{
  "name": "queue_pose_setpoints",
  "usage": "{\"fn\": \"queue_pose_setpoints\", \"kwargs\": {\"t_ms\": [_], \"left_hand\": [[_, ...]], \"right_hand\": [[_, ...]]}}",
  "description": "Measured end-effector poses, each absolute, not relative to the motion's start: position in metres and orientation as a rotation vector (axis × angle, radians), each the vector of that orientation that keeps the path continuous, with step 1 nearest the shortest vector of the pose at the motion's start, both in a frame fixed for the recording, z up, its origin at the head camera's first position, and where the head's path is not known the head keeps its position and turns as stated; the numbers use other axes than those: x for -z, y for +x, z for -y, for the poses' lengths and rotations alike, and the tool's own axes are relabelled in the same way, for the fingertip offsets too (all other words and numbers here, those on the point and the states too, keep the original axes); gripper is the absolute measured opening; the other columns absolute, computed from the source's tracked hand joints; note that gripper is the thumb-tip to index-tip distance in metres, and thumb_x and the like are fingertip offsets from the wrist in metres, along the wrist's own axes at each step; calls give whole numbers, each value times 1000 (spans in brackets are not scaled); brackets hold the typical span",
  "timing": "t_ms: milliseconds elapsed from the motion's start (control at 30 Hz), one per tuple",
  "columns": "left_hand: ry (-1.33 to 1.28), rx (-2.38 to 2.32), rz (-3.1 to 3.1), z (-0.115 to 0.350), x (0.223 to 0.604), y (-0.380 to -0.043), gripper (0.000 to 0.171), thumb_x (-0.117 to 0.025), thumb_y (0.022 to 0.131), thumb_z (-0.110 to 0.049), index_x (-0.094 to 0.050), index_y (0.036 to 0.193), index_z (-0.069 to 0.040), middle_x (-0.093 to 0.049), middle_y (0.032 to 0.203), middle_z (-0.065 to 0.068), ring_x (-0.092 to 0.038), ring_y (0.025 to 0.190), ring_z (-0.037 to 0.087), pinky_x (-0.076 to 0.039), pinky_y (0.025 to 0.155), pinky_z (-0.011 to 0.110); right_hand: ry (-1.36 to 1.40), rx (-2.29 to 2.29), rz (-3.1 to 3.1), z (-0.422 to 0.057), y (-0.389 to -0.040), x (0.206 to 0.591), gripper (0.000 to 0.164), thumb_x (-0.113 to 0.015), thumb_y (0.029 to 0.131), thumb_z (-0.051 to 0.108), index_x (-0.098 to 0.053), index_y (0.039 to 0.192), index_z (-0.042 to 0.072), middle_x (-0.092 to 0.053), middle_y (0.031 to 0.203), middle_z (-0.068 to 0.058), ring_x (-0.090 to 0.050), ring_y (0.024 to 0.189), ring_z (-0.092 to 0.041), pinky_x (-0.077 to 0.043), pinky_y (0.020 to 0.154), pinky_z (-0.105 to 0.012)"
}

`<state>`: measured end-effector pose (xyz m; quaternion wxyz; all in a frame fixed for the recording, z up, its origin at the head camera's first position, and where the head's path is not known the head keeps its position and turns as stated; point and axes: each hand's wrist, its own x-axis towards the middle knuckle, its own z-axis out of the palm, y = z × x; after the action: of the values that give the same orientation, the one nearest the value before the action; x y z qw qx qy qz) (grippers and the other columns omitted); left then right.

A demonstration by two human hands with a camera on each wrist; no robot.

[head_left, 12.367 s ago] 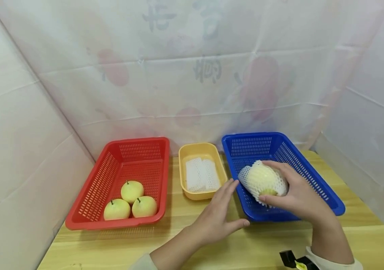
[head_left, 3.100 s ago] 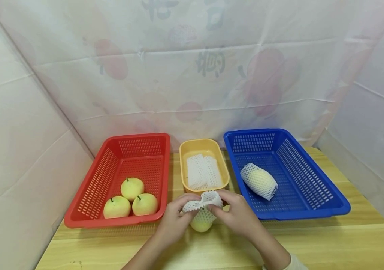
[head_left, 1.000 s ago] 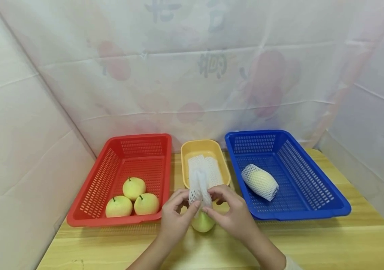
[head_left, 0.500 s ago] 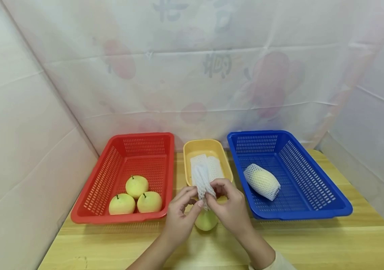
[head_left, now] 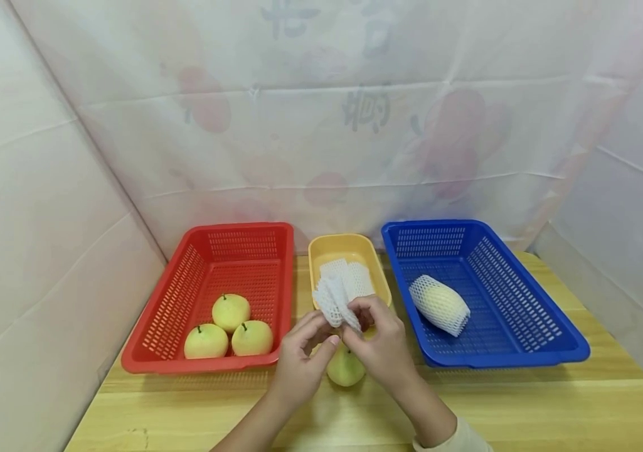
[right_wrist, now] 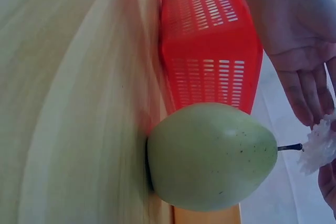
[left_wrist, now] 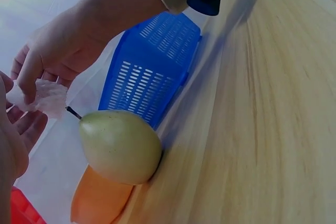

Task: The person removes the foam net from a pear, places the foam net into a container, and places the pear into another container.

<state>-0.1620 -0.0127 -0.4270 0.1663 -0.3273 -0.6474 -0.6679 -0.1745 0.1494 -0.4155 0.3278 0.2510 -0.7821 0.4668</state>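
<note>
A bare pear [head_left: 346,370] stands upright on the table between my hands, its stem pointing up; it also shows in the left wrist view as a pale green pear [left_wrist: 121,145]. Just above the stem, a bunched white foam net sleeve [head_left: 334,301] is held, apart from the pear. My right hand [head_left: 386,351] pinches the sleeve between thumb and fingers. From the other side my left hand [head_left: 300,364] holds it, thumb toward the pear. The right wrist view has the left hand's palm [right_wrist: 302,30] turned toward the net, with its fingertips partly hidden.
At left, a red basket [head_left: 146,351] holds 3 bare pears [head_left: 231,312]. A small yellow tray [head_left: 377,276] behind the hands contains flat white foam nets [head_left: 359,282]. In the blue basket [head_left: 524,351] at right lies one netted pear [head_left: 440,304].
Earlier, two netted pears were in the blue basket, the right hand gripping one. Later the net was partly over a pear between both hands; now it is lifted clear, the pear bare.
</note>
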Motion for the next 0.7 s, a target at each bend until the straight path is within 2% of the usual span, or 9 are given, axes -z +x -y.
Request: {"fn": "queue_pose_setpoints", "kwargs": {"t_ms": [100,233,367,467,567,700], "left_hand": [[-905,1944,1868,12,427,-162,36,-57,92,9,-60,127,3,-61,124,17,-62,114,26,-55,93,40],[-815,2001,1948,12,427,-163,39,-59,93,4,-59,131,-6,-60,129,11,-62,118,27,-54,94,42],[-659,2014,2109,12,429,-165,42,-61,93,1,-58,132,-15,-60,130,4,-61,118,24,-55,94,37],[-581,1911,2297,12,431,-165,46,-62,93,-2,-55,136,-17,-59,130,2,-60,115,23,-55,91,31],[-592,1719,2513,12,433,-163,54,-63,91,-10,-47,143,-13,-54,137,4,-56,120,25,-53,96,37],[-648,1484,2758,10,436,-160,75,-68,84,-21,-36,151,-11,-45,148,5,-47,133,28,-43,107,51]], "right_hand": [[628,-1210,2032,-150,-178,414,29,-74,73,-5,-62,95,10,-59,74,1,-53,62,-9,-48,54,-19],[561,-1237,2040,-152,-183,411,30,-72,71,-10,-61,93,8,-59,71,-2,-52,62,-9,-46,54,-18],[444,-1302,2059,-156,-189,408,32,-70,70,-17,-59,92,3,-58,72,-6,-52,62,-13,-46,53,-22],[350,-1325,2067,-157,-195,406,32,-70,71,-17,-59,93,3,-58,72,-5,-52,61,-14,-45,53,-22],[272,-1342,2062,-157,-201,405,30,-69,74,-13,-60,94,7,-57,71,-1,-51,62,-11,-44,53,-18],[215,-1323,2038,-155,-212,408,26,-67,74,-8,-61,94,7,-57,71,-2,-50,61,-11,-44,51,-17]]}}
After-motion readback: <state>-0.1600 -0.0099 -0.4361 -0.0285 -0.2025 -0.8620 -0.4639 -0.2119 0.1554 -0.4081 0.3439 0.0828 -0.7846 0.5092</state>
